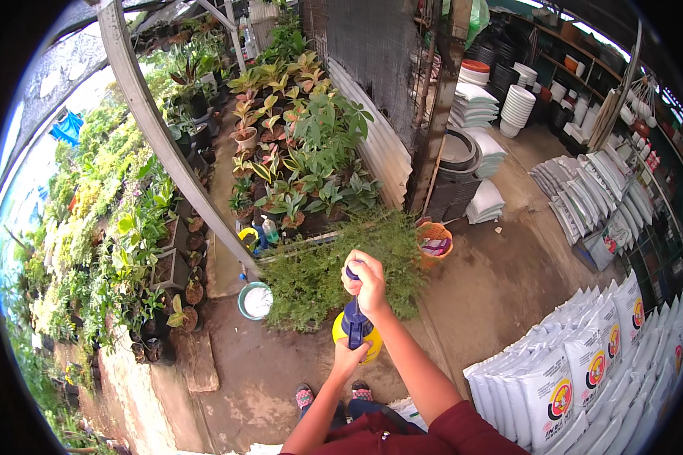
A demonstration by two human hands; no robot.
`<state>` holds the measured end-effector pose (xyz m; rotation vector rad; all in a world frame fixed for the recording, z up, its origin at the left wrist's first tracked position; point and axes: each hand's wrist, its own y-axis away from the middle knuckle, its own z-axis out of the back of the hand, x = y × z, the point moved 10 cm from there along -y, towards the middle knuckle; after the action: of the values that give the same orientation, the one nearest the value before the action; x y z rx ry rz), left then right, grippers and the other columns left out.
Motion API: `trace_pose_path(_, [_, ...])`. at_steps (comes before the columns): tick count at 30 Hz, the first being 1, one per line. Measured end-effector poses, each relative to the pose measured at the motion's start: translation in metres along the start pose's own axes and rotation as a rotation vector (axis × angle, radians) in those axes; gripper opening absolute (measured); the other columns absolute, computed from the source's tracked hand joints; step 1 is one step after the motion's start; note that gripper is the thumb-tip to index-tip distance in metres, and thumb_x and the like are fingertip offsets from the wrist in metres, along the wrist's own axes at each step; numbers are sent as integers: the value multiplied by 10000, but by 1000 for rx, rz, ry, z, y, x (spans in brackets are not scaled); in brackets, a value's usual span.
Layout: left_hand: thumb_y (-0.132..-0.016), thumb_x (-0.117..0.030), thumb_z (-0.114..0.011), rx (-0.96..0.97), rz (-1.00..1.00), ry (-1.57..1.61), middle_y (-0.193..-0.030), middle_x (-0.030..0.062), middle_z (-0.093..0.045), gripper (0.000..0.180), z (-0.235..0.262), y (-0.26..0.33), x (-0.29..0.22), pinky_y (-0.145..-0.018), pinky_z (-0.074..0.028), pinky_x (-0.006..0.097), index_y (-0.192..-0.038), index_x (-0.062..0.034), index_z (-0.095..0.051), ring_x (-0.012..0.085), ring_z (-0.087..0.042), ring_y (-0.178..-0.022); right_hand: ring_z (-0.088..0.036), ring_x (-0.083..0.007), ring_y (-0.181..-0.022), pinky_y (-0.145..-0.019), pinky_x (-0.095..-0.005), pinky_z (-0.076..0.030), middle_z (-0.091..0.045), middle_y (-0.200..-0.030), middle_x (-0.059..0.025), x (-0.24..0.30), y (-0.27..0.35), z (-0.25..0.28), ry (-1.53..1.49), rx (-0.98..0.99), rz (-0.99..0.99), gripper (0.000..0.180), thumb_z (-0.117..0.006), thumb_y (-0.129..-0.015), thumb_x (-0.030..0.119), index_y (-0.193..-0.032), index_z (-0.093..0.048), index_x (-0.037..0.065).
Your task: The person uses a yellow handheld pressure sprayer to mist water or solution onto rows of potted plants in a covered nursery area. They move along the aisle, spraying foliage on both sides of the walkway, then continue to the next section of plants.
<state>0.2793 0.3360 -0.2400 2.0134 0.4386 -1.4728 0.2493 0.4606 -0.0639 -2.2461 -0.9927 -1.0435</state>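
— So, what have your hands got?

— My right hand (366, 282) is closed over the blue pump handle (353, 271) on top of a yellow sprayer bottle (358, 334). My left hand (348, 359) is wrapped around the bottle from below, holding it up in front of me.

— And where is that?

— Over the concrete floor (478, 296), just beside a bushy green plant (319, 273). An orange basket (435, 243) sits past it, a white bucket (255, 300) to the left, and stacked white sacks (584, 364) to my right.

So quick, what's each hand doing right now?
Left hand: closed around the yellow sprayer bottle, holding it up.
Right hand: closed on the blue pump handle on top.
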Motion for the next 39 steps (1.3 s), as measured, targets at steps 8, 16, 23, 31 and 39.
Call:
trace_pose_path(8, [-760,-93,-647,-45,4,-29,-483,-30,-481,216,29,21,1,-399,-317,216,-578,-70,-533,44,-417,-402,-247,-31,-428,-370,-201,-173,-319,-529,39,-42,8,5,-135,31,-123,168,-435,-840,163,-702,-404,71])
trace_pose_path(16, [-761,-86,-639,-30,46,59,-481,-33,-468,225,65,48,25,-397,-304,219,-570,-76,-520,49,-401,-395,-236,-49,-405,-370,-217,-178,-303,-486,28,-127,49,21,-82,-176,-207,169,-425,-827,179,-698,-404,73])
trace_pose_path(23, [-755,-71,-635,-99,118,203,-495,-31,-461,218,121,76,42,-398,-292,225,-580,-85,-506,56,-396,-402,-224,-48,-376,-349,-216,-154,-290,-465,37,-225,78,9,-64,-326,-314,157,-421,-810,177,-683,-414,85])
trace_pose_path(31, [-763,-68,-626,-240,32,178,-505,-37,-478,208,225,105,26,-407,-315,223,-588,-72,-514,48,-419,-419,-277,-31,-427,-378,-188,-182,-367,-541,27,-270,70,-110,68,-174,-229,163,-440,-837,164,-694,-421,90])
trace_pose_path(39, [-758,-91,-648,-331,-31,94,-492,-27,-481,210,314,127,-7,-409,-323,224,-582,-62,-536,50,-411,-415,-266,-19,-444,-396,-183,-197,-364,-548,36,-248,44,-263,36,37,-153,186,-435,-879,151,-708,-409,84])
